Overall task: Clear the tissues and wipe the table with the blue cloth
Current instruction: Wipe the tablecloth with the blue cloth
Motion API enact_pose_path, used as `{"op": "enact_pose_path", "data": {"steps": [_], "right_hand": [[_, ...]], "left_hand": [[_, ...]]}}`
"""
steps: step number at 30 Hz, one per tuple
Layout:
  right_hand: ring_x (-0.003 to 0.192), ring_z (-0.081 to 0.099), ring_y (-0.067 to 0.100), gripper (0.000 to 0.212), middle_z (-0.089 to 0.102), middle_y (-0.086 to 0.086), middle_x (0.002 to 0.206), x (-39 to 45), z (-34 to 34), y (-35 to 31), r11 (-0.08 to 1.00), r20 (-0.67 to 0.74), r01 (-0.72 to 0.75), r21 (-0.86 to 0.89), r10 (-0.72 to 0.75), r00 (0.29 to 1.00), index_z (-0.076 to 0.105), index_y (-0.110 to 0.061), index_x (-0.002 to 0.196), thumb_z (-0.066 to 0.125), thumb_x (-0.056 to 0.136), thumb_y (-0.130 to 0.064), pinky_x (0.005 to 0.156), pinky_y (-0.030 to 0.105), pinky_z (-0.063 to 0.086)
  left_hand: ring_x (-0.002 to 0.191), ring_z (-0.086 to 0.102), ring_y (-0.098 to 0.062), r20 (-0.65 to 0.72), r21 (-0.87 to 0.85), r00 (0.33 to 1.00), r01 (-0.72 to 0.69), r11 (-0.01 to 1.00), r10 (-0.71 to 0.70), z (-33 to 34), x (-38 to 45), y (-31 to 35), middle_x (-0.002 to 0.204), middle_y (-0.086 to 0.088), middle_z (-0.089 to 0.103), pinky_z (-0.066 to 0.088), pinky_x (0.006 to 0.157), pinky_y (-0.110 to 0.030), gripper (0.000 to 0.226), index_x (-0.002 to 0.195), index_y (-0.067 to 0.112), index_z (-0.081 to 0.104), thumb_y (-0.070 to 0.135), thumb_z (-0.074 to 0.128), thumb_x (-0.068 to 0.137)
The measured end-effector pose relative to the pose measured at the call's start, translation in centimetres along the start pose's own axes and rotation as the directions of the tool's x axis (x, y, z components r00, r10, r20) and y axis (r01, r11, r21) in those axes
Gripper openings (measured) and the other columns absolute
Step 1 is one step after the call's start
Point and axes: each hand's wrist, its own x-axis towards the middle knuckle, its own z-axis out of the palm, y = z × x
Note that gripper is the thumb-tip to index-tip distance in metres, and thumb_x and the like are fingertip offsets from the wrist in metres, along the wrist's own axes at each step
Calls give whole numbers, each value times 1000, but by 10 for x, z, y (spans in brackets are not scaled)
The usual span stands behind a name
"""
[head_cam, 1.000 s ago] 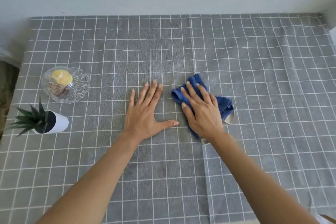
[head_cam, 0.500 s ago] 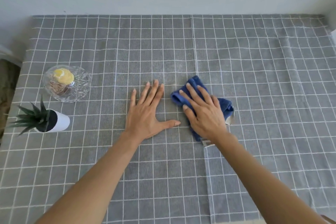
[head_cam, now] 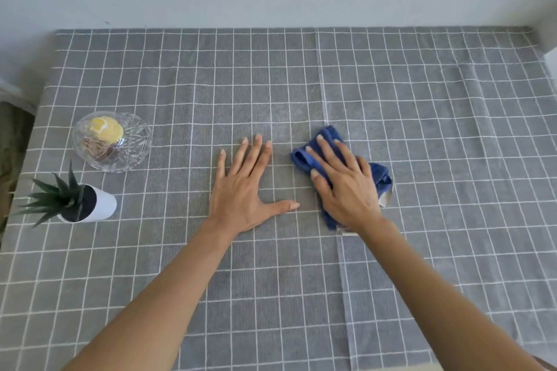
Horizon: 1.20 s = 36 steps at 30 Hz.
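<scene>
A crumpled blue cloth [head_cam: 380, 175] lies near the middle of the table [head_cam: 422, 99], which is covered by a grey checked tablecloth. My right hand [head_cam: 343, 184] presses flat on top of the cloth, fingers spread and pointing away to the left, hiding most of it. Just left of it, my left hand [head_cam: 247, 187] rests palm down on the tablecloth with fingers apart and nothing under it. Its thumb tip nearly reaches the right hand. No tissues show anywhere in view.
A cut-glass bowl [head_cam: 132, 147] holding something yellow stands at the left. In front of it is a small spiky green plant in a white pot [head_cam: 99, 208]. A pale wall runs along the table's far edge.
My right hand and the blue cloth have shifted a little to the right and away from me. The left hand has stayed almost still.
</scene>
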Motion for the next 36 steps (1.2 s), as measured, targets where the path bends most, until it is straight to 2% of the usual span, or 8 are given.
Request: {"op": "enact_pose_path", "data": {"steps": [7,13,17,23,28,31,33,36], "right_hand": [[146,12,22,48,16,-7,159,18,-5,34,944,-95,-291,154,307,947,29,-31,149,31,101,-37,113,44,14],[141,25,30,47,31,5,154,34,-14,-6,899,-253,-113,424,238,938,39,-20,144,34,98,-28,116,33,13],[138,30,28,47,30,4,155,58,-8,-51,966,-196,-21,259,74,978,44,-21,142,36,97,-32,109,43,27],[146,12,17,50,19,-13,157,64,12,-58,993,-49,85,81,-82,995,28,-33,149,30,100,-42,114,43,14],[147,8,18,50,17,-12,158,79,4,-15,941,-107,-313,129,327,939,25,-35,149,25,100,-41,115,47,11],[146,9,19,51,17,-10,159,83,7,-35,895,-142,-408,182,434,889,26,-31,150,25,99,-40,115,45,11],[145,12,19,53,19,-10,158,84,9,-60,915,-124,-349,203,378,917,26,-31,149,24,98,-41,113,47,13],[144,18,19,52,25,-9,156,75,17,-99,984,-86,-47,170,62,994,32,-29,148,28,97,-42,110,47,18]], "left_hand": [[147,-15,-13,19,-23,1000,-7,1000,8,0,0,-4,159,7,-19,-11,118,-49,116,153,26,-11,97,13,64],[146,-16,-9,-54,-140,992,110,984,-119,-6,20,-29,159,6,-18,-17,117,-42,82,150,29,-15,76,0,84],[146,-15,-13,-66,-79,968,235,969,-241,-11,39,-61,160,2,-13,-11,118,-47,61,151,28,-9,52,-5,95],[148,-6,-11,-134,-119,957,241,963,-256,-8,37,-66,161,8,-3,-7,119,-46,52,153,31,0,37,7,101],[148,-6,-12,-129,-103,958,246,964,-258,-8,36,-66,161,7,-4,-8,119,-47,53,153,31,-2,37,6,100],[148,-5,-12,-126,-103,955,257,961,-268,-8,35,-64,161,7,-3,-7,119,-47,54,153,31,-1,38,5,100],[148,-4,-12,-129,-100,955,255,962,-266,-8,36,-65,161,7,-2,-7,118,-47,55,153,31,0,38,5,99],[149,-2,-13,-129,-94,954,259,961,-269,-8,36,-65,161,7,0,-3,119,-48,54,153,31,1,37,7,99]]}}
